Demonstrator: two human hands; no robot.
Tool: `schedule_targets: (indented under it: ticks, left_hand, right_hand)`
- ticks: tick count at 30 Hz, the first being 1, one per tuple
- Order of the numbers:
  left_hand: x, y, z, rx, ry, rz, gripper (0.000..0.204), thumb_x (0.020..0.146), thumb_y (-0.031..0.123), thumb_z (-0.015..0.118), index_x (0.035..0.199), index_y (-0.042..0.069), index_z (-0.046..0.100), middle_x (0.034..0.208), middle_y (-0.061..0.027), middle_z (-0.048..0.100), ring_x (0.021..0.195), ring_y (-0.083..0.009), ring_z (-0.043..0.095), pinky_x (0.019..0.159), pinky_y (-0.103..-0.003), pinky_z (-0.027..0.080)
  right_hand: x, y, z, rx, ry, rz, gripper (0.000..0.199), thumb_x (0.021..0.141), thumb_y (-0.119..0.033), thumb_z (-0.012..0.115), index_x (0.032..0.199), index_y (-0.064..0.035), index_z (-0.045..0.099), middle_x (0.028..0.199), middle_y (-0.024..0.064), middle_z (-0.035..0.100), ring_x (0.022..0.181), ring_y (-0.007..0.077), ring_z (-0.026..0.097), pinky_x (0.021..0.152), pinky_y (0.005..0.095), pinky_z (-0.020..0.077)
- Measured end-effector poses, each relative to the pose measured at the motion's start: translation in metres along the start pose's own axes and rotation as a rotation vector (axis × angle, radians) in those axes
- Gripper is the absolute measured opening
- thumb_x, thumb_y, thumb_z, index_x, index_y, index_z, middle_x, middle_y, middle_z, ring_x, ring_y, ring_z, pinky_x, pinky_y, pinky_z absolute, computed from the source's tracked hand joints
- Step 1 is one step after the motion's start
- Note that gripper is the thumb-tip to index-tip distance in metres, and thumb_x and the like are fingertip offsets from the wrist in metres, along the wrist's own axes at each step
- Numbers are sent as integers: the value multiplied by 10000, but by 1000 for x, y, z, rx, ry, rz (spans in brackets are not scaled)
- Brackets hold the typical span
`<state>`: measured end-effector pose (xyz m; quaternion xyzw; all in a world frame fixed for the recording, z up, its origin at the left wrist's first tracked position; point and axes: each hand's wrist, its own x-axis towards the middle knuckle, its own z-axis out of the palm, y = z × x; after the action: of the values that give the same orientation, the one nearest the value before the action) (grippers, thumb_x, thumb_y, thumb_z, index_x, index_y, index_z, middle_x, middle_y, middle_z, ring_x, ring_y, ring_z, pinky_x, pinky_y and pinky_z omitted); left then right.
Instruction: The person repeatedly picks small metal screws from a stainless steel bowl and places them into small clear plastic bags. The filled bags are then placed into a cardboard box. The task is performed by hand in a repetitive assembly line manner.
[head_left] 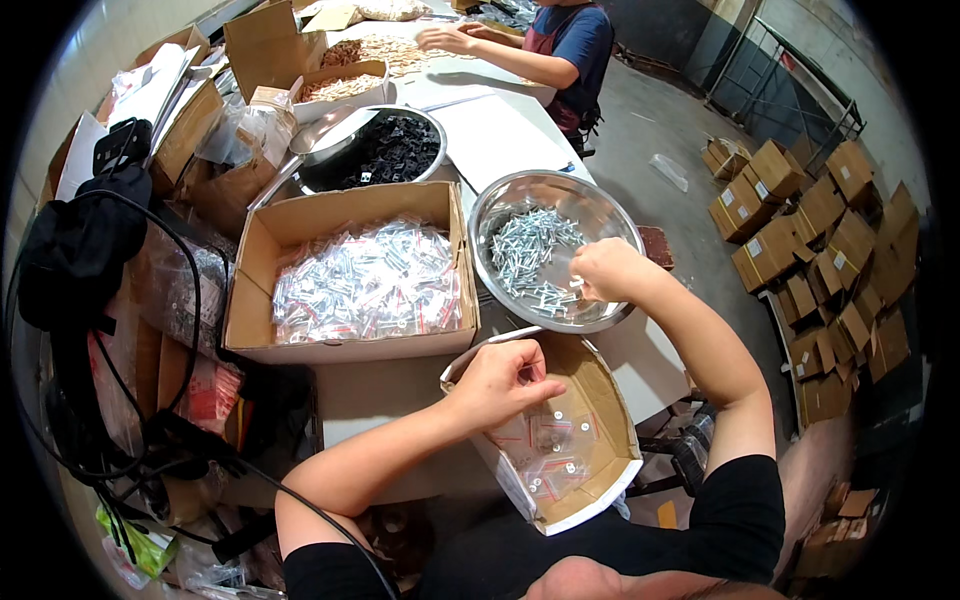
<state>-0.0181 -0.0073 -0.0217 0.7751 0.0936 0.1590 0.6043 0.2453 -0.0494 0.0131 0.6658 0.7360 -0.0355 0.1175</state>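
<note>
My right hand [608, 270] reaches into the right side of a steel bowl [612, 212], its fingers pinched together beside a pile of silvery screws [530, 245]. Whatever those fingers hold is too small to make out. Above a small open cardboard box [612, 420], my left hand [505, 382] is closed, with the index finger curled toward the thumb. Its grip is partly hidden, so I cannot tell what is in it. Inside that box lie several small clear zip bags [555, 455] with red lines, some with small white round pieces.
Left of the bowl, a large cardboard box [345, 352] holds many filled zip bags [370, 285]. Behind it stands a bowl of black parts [385, 150]. Across the table a co-worker [575, 70] handles beige pieces. Black cables [190, 400] hang at left; cartons [790, 230] are stacked at right.
</note>
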Motion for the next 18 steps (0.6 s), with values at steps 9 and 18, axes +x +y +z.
schedule_targets:
  ticks: [9, 18]
  left_hand:
    - [-1, 5, 1, -182, 22, 22, 201, 792, 108, 768, 852, -12, 620, 757, -56, 646, 706, -79, 577, 654, -280, 495]
    - [2, -3, -1, -199, -28, 62, 257, 755, 57, 759, 973, -14, 645, 877, -54, 683, 801, -95, 610, 746, -289, 512]
  right_hand:
    - [-41, -90, -37, 1112, 323, -385, 138, 758, -65, 702, 887, -16, 688, 751, 70, 633, 631, 140, 597, 567, 259, 463]
    - [-47, -99, -21, 1079, 363, -281, 198, 762, -94, 740, 955, -58, 710, 788, 61, 613, 676, 155, 605, 600, 277, 478]
